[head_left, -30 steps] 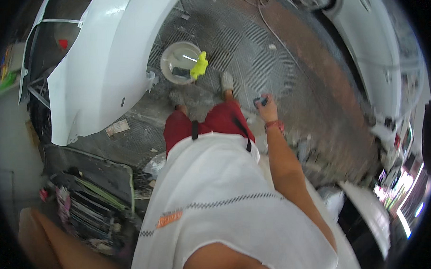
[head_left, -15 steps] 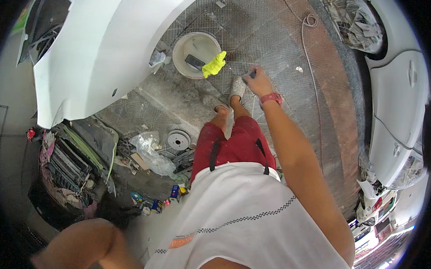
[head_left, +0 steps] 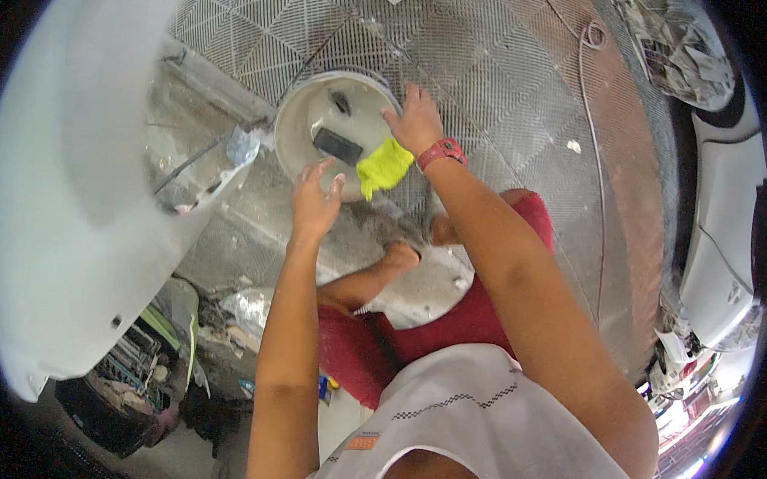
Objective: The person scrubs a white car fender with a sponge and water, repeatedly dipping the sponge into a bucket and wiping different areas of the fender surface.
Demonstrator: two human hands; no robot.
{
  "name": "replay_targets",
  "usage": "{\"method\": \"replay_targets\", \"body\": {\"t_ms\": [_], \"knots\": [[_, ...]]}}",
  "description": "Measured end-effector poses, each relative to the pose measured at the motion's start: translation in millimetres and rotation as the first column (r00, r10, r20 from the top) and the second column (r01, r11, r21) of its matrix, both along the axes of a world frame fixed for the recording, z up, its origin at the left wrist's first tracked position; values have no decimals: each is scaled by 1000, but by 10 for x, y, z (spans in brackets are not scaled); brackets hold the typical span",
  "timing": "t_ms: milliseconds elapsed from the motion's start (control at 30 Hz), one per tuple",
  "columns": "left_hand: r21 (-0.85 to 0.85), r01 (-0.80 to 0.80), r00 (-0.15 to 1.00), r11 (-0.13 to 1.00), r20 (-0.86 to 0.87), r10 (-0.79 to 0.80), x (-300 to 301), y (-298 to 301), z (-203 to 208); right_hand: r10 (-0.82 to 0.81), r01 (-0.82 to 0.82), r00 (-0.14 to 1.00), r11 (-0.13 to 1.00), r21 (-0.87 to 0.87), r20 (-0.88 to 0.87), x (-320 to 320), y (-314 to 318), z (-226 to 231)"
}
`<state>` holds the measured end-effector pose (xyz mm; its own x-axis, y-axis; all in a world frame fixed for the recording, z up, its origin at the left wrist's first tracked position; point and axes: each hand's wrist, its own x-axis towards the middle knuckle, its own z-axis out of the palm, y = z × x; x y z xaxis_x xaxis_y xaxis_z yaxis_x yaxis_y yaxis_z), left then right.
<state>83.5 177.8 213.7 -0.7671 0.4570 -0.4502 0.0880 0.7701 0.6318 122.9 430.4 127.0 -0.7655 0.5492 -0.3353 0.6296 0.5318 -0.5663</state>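
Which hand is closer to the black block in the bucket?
Left. The left hand is just below the black block in the picture, at the near rim of the bucket; the right hand is farther off, up and to the right, by the right rim.

A block lies in the bucket, left of the cloth.
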Motion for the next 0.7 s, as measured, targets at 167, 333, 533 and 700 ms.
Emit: {"method": "replay_targets", "body": {"t_ms": [167, 333, 533, 700], "knots": [[-291, -1, 994, 957, 104, 33, -619, 198, -1941, 12, -8, 989, 1000, 25, -150, -192, -52, -640], [-447, -14, 999, 895, 40, 36, -1050, 520, -3202, 2, 45, 930, 992, 117, -369, -79, -90, -813], [-402, 145, 972, 904, 227, -55, -1063, 751, -3287, -8, 61, 925, 990, 127, -381, -90, -83, -779], [-179, 19, 980, 984, 200, 17, -1129, 576, -2371, -5, 74, 921, 984, 164, -388, -104, -113, -739]]}}
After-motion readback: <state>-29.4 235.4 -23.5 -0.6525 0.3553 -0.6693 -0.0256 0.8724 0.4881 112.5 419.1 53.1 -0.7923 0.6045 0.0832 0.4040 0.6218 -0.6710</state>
